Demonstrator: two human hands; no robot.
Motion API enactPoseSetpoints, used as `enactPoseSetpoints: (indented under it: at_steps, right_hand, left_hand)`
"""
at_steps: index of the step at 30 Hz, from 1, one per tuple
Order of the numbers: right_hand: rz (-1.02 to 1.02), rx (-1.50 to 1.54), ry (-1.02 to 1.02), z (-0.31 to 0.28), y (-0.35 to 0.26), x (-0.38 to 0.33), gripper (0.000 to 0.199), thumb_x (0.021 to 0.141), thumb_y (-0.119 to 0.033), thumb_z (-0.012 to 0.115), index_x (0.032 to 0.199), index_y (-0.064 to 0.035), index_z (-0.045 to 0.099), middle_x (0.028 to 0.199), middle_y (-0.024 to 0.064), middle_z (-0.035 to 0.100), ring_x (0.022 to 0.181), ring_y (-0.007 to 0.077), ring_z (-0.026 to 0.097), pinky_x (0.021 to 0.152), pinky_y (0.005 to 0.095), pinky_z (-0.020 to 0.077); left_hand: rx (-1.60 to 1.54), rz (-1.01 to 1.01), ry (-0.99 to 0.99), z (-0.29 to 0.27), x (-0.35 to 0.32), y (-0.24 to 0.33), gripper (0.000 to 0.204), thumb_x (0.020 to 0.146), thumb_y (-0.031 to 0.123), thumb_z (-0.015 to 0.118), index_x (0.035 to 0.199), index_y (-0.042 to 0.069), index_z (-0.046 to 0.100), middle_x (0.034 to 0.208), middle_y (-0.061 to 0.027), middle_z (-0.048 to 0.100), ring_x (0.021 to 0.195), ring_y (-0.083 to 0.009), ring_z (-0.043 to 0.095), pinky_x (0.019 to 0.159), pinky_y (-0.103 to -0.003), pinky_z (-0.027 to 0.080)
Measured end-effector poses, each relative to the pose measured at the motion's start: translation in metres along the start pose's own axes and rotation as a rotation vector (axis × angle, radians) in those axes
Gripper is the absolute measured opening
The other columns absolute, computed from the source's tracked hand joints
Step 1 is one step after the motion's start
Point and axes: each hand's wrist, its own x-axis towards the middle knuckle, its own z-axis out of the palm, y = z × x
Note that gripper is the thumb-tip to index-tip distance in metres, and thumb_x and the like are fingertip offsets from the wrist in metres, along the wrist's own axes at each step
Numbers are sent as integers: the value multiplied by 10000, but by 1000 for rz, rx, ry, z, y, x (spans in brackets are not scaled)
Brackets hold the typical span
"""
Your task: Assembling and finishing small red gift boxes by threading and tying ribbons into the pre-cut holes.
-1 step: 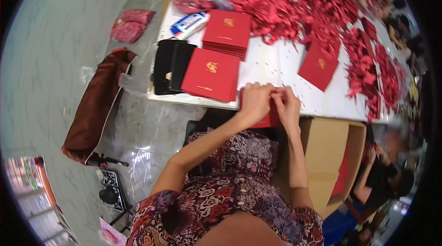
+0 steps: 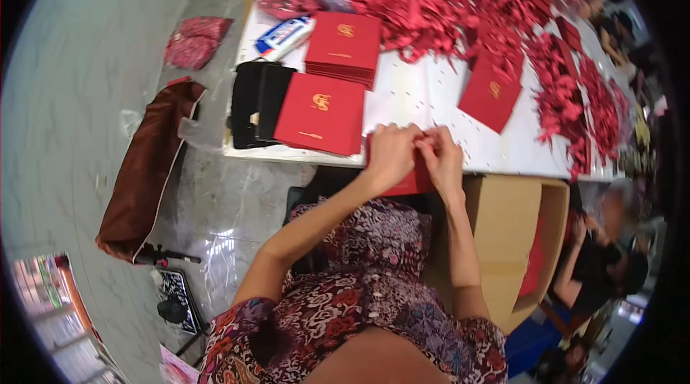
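Both hands work close together over a red card or sleeve (image 2: pixel 415 181) at the table's near edge. My left hand (image 2: pixel 392 155) lies across its upper part, fingers bent and pressed together. Touching or nearly touching it, my right hand (image 2: pixel 444 157) pinches with thumb and fingers. A bit of red shows between the fingertips, too small to name. To the left sits a stack of red square cards with gold print (image 2: pixel 320 114), with another red stack (image 2: pixel 343 46) behind it. Black flat pouches or sleeves (image 2: pixel 248 103) lie beside them.
Heaps of red ribbon (image 2: pixel 410 6) cover the far table; a single red card (image 2: pixel 491 96) lies to the right. A blue-and-white packet (image 2: pixel 284 37) is at back left. An open cardboard box (image 2: pixel 507 218) stands against the near edge. Other people sit at right.
The view has shifted slightly, so the table appears a little further left and higher. Both hands keep their pinch over the red card, with hardly any change in the fingers.
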Motion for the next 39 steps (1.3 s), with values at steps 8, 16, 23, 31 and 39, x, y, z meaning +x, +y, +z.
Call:
enactPoseSetpoints:
  at_steps: [8, 16, 23, 31, 39]
  right_hand:
    - [23, -55, -99, -30, -1, 8, 142, 877, -131, 680, 976, -35, 711, 804, 138, 669, 765, 255, 661, 687, 341, 524]
    - [216, 303, -652, -49, 26, 41, 179, 896, -162, 689, 966, -1, 727, 850, 38, 720, 788, 86, 623, 715, 268, 501]
    - [207, 323, -814, -54, 27, 54, 207, 939, -157, 671, 1035, 25, 699, 898, 22, 706, 831, 64, 619, 755, 230, 504]
    - [305, 402, -607, -32, 47, 53, 115, 895, -78, 654, 933, 6, 722, 837, 18, 707, 772, 64, 623, 736, 223, 503]
    - [201, 74, 89, -24, 45, 54, 211, 855, -216, 692, 936, -30, 747, 694, 54, 662, 653, 135, 607, 622, 299, 476]
  left_hand:
    - [40, 28, -160, -5, -1, -6, 127, 807, 62, 641, 929, 91, 619, 803, -106, 645, 790, -328, 614, 754, -439, 410]
    - [-16, 295, -85, -7, -3, -2, 140, 777, 26, 661, 900, 89, 643, 849, -75, 572, 826, -276, 569, 763, -385, 374]
    - [-44, 391, -94, -16, 5, -3, 166, 786, -3, 615, 936, 64, 641, 844, -83, 555, 819, -280, 550, 774, -387, 383]
    - [-93, 348, -111, -18, 16, -4, 133, 796, 112, 727, 911, 87, 665, 873, -52, 619, 832, -243, 590, 797, -367, 377]
    - [-152, 240, -117, -5, 14, -6, 161, 772, 152, 775, 860, 67, 670, 811, -70, 633, 758, -241, 609, 768, -356, 404]
